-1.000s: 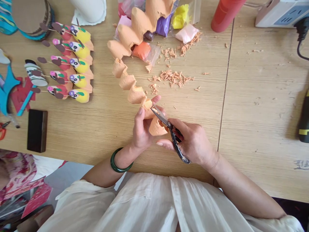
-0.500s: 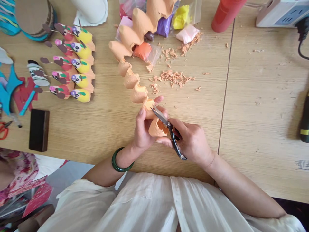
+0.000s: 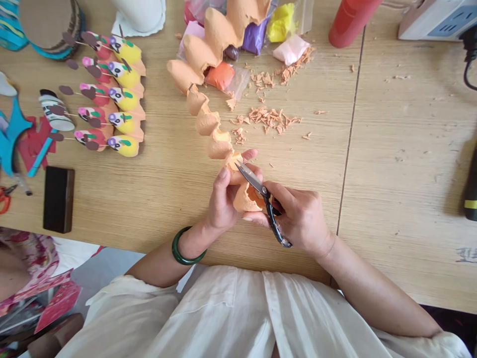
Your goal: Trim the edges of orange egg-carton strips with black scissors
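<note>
My left hand (image 3: 224, 199) is closed around the near end of an orange egg-carton strip (image 3: 209, 123), whose cups run in a row away from me. One torn-edged cup at its near end sits between my two hands. In my right hand (image 3: 298, 214) is a pair of black-handled scissors (image 3: 257, 185), blades pointing up and left over the strip by my left fingers. The blades look closed or nearly so. Another orange egg-carton piece (image 3: 194, 55) with taller cones lies beyond the strip's far end.
Orange scraps (image 3: 274, 121) lie scattered beyond my hands. Bagged coloured clay (image 3: 254, 37) is at the back. Decorated carton figures (image 3: 124, 122) stand at left, near a black box-shaped object (image 3: 58, 200). A red cylinder (image 3: 352, 22) and a power strip (image 3: 434, 22) are back right.
Both hands, the strip and the scissors have shifted slightly to the right in view. The grip of each hand looks the same.
</note>
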The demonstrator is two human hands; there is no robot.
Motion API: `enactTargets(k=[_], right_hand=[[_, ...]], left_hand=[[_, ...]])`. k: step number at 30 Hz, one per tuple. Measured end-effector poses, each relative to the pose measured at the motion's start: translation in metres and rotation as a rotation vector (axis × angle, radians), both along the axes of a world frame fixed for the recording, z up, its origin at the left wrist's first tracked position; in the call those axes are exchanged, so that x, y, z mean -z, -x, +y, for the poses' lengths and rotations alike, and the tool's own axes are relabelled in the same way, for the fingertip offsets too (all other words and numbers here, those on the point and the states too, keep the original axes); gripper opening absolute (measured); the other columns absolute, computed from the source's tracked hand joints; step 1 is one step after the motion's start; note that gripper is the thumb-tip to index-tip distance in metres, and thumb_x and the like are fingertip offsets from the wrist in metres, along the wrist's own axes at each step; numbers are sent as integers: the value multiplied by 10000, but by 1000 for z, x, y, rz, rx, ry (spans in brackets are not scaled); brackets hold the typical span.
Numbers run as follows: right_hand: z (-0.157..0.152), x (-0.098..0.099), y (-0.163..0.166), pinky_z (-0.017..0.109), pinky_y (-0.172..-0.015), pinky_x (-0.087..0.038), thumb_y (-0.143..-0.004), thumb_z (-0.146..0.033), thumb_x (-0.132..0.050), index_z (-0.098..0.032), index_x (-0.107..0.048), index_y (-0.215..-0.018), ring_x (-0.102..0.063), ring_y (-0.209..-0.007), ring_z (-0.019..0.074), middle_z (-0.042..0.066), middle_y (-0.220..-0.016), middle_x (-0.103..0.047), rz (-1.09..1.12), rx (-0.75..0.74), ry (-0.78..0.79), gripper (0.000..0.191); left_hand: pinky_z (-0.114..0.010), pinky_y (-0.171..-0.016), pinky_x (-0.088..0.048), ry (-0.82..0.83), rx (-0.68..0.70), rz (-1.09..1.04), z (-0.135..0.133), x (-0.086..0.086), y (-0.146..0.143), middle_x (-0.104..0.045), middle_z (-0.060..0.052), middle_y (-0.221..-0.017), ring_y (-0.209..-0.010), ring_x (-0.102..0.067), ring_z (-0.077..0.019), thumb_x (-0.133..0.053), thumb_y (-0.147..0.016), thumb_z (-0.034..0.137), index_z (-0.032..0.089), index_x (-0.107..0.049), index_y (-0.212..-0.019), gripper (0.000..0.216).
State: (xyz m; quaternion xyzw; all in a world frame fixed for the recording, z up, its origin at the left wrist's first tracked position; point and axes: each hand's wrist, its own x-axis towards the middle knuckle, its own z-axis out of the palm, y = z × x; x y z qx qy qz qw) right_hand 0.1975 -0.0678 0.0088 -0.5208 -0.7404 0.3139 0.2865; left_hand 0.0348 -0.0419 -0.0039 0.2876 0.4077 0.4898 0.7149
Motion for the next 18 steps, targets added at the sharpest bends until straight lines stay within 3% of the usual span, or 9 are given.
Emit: enactTargets(k=[5, 8, 10, 14, 18], right_hand=[[3, -5, -4, 246, -548, -330, -914, -788, -546, -122, -713, -1084, -478, -528, 104, -6, -631, -578, 171, 30, 204, 708], [6, -12, -7, 237, -572, -360, -873, -800, -597, -152, -686, -1096, -499, -560, 106, -28, -652, -552, 254, 36, 340, 691], [7, -16, -8, 235, -581, -367, -865, -796, -614, -159, -678, -1096, -499, -564, 105, -35, -656, -541, 260, 26, 379, 681], [6, -17, -6, 234, -561, -339, -879, -814, -568, -137, -673, -1094, -476, -528, 98, -32, -637, -548, 172, -9, 343, 718], [2, -13, -3, 239, -523, -293, -890, -840, -510, -137, -689, -1040, -423, -467, 93, -37, -575, -528, 42, -16, 188, 740]], left_hand=[[-345, -698, -522, 14, -67, 49, 2, 3, 1, -664, -42, -825, -800, -650, -217, -564, -927, 685, 207, -703, -1140, 542], [-353, -806, -552, -58, -130, 110, 3, 5, 2, -693, -44, -837, -860, -665, -215, -542, -946, 673, 217, -721, -999, 493], [-334, -821, -557, -110, -193, 182, 4, 7, 4, -684, -35, -835, -846, -654, -194, -548, -963, 635, 221, -729, -1026, 456], [-313, -703, -542, -224, -275, 300, 4, 10, 6, -655, -34, -861, -756, -612, -179, -570, -963, 606, 225, -710, -1156, 450], [-349, -706, -534, -325, -211, 329, 3, 12, 11, -651, -52, -897, -739, -602, -201, -568, -939, 641, 247, -668, -1200, 482]])
